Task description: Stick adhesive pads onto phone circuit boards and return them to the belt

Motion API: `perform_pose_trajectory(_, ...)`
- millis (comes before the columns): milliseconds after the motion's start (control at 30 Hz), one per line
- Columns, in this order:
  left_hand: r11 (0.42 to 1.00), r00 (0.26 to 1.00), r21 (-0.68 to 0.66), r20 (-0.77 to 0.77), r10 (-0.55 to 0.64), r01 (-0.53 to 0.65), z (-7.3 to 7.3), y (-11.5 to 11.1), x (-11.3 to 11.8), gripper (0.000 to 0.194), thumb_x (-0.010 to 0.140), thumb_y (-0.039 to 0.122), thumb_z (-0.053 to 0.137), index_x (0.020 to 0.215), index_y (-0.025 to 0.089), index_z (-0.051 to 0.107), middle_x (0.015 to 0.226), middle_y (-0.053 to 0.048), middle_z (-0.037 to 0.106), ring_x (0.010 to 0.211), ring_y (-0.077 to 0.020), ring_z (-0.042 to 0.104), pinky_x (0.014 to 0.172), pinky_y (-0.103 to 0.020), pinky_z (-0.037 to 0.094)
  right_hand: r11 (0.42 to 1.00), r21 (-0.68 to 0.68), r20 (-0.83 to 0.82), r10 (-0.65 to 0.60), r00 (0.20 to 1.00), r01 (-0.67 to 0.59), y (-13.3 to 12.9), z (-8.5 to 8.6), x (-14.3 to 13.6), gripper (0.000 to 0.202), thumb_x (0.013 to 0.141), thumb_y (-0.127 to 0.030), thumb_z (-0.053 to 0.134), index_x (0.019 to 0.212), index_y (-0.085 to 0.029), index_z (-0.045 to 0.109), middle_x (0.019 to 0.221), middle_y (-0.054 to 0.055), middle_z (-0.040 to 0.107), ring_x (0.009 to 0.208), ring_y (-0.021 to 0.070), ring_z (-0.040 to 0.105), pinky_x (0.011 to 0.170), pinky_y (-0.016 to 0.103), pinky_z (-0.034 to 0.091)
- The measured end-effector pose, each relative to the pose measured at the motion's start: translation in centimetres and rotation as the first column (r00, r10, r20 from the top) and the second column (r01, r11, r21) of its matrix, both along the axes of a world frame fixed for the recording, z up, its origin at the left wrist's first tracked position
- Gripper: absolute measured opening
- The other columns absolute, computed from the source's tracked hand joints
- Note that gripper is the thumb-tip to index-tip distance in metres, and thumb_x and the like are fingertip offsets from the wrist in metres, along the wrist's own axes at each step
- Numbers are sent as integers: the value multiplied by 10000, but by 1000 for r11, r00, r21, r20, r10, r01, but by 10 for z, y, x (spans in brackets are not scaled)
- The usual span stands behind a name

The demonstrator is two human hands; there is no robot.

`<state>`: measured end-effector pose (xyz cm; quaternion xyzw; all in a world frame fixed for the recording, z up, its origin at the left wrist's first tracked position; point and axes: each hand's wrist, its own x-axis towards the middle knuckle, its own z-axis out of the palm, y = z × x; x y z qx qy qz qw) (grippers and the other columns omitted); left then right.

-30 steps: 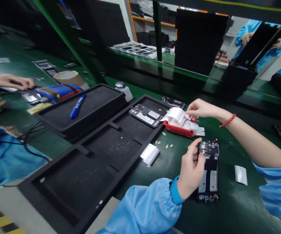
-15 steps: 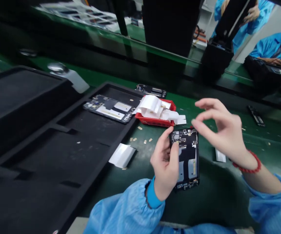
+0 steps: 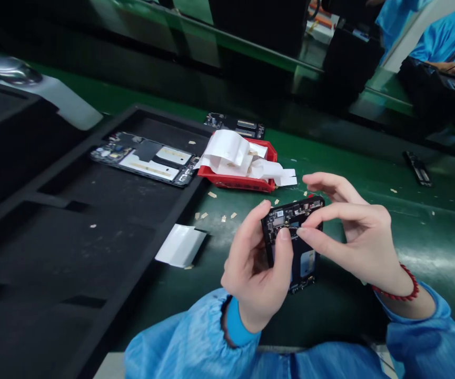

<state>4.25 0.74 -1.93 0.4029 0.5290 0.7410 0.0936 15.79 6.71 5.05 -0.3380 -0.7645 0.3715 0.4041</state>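
An opened phone (image 3: 300, 251), its circuit board and inner parts exposed, is tilted up in my left hand (image 3: 257, 268). The thumb lies over the front near the board while the fingers wrap the left edge. My right hand (image 3: 359, 239) is over the phone's upper right part, thumb and forefinger pinched together close to the board. Whatever is between those fingertips, if anything, is too small to make out. Just beyond the phone stands a red bin (image 3: 235, 181) heaped with white film strips (image 3: 227, 150).
Left, a black foam tray (image 3: 132, 231) holds another opened phone (image 3: 148, 160). A further phone (image 3: 255, 128) lies behind the bin, and a small dark part (image 3: 417, 168) at right. White film (image 3: 180, 245) and several tan scraps dot the green table. A co-worker's blue sleeve (image 3: 435, 45) shows beyond.
My right hand has come down and left onto the phone's board, its fingers closing in a pinch. The phone in my left hand has tilted. The camera view has shifted.
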Motion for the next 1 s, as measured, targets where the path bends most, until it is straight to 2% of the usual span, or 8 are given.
perform_pose_trajectory(233, 999, 999, 20, 29, 39, -40, 7, 1, 3, 355, 888, 102, 711, 1233, 185, 704, 1019, -25, 811, 801, -133, 786, 763, -194, 640, 998, 55, -22, 13, 1000, -12, -3, -6, -5, 133, 833, -94, 759, 741, -186, 733, 1246, 103, 667, 1141, 207, 662, 1056, 386, 541)
perform_pose_trajectory(500, 995, 996, 48, 25, 87, -88, 8, 1, 3, 357, 907, 141, 715, 1259, 199, 705, 1052, -38, 813, 789, -148, 790, 719, -212, 655, 981, 185, -115, -39, 993, 59, -8, -18, -13, 135, 831, -89, 750, 789, -215, 724, 1272, 78, 660, 1145, 231, 657, 992, 426, 578)
perform_pose_trajectory(767, 993, 994, 79, 60, 89, -93, 11, 2, 3, 392, 869, 74, 726, 1235, 213, 728, 1029, -8, 816, 796, -122, 780, 736, -180, 643, 970, 196, -173, -109, 979, 143, -11, -27, -19, 144, 817, -89, 741, 776, -222, 705, 1216, 69, 681, 1078, 241, 693, 948, 462, 599)
perform_pose_trajectory(1000, 992, 994, 90, 67, 86, -92, 11, 1, 5, 419, 850, 56, 737, 1233, 225, 731, 1046, 2, 814, 807, -127, 782, 742, -184, 648, 959, 223, -199, -132, 971, 176, -12, -30, -23, 135, 812, -96, 739, 777, -219, 697, 1177, 73, 700, 1002, 232, 708, 837, 432, 622)
